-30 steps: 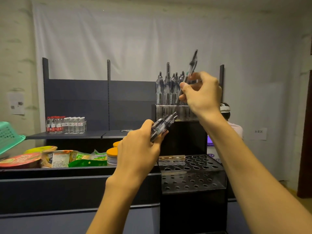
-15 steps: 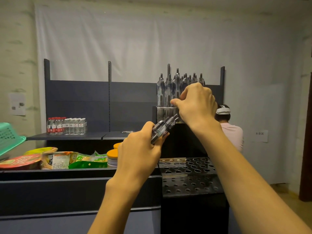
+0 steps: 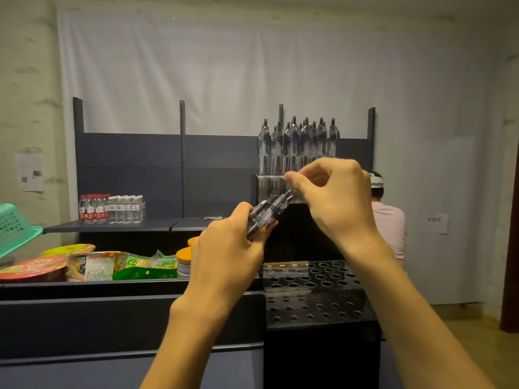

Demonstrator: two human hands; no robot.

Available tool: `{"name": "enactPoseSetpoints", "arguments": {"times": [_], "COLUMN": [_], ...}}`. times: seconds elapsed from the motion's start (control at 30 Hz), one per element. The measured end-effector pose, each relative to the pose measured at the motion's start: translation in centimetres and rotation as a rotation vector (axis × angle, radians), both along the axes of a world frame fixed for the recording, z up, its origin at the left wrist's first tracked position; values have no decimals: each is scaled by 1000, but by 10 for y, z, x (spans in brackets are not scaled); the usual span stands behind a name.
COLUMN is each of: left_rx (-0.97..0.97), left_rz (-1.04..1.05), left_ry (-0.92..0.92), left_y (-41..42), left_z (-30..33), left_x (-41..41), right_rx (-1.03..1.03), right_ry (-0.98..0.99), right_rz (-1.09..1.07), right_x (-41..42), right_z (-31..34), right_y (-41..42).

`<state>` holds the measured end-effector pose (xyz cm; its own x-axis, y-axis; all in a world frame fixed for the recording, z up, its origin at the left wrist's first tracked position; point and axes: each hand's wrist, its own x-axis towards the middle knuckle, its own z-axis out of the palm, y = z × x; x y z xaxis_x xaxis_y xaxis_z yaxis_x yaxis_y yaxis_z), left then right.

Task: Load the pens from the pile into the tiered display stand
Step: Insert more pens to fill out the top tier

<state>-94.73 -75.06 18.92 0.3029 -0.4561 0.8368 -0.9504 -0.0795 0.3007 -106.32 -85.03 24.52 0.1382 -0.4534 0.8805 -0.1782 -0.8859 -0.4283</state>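
Left hand [image 3: 233, 248] grips a bundle of about three clear-barrelled black pens [image 3: 266, 213]. Right hand [image 3: 334, 197], just beside it, pinches one tip between curled fingers. Risk: pulling one pen may drag out neighbours. Above both hands, roughly a dozen pens stand in the black tiered display stand [image 3: 317, 293]; its lower holes are unfilled.

water btls [image 3: 112, 209] on shelf | snack packs [image 3: 92, 265] (front bin) | green basket [image 3: 14, 228]
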Motion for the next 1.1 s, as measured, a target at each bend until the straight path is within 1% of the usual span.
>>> {"name": "enactPoseSetpoints", "arguments": {"times": [0.07, 0.17, 0.23, 0.33, 0.4, 0.47, 0.53, 0.87, 1.0, 1.1], "left_rx": [6, 11, 14, 14, 16, 21, 14, -45, -16, 7], "left_rz": [9, 14, 25, 37, 30, 18, 11, -49, -62, -84], "left_ry": [-4, -14, -12, -7, -15, -26, -33, -75, -68, -48], "left_y": [-1, -4, -5, -5, -6, -7, -7, -7, -5, -5], "left_z": [-1, -3, -3, -4, -4, -5, -5, -5, -4, -3], "left_x": [0, 0, -1, -2, -3, -3, -3, -3, -2, -4], "right_rx": [56, 131, 222, 345, 394, 422, 433, 450, 451, 456], "right_ry": [3, -27, -39, 1, 69, 150, 191, 142, 143, 108], "right_rz": [119, 224, 330, 468, 529, 566, 593, 690, 702, 735], "right_x": [-6, -11, -15, -16, -15, -13, -12, -13, -13, -13], "right_z": [-13, -26, -30, -36, -39, -40, -41, -44, -45, -46], "right_y": [1, 1, 2, 4, 4, 6, 7, 7, 6, 6]}}
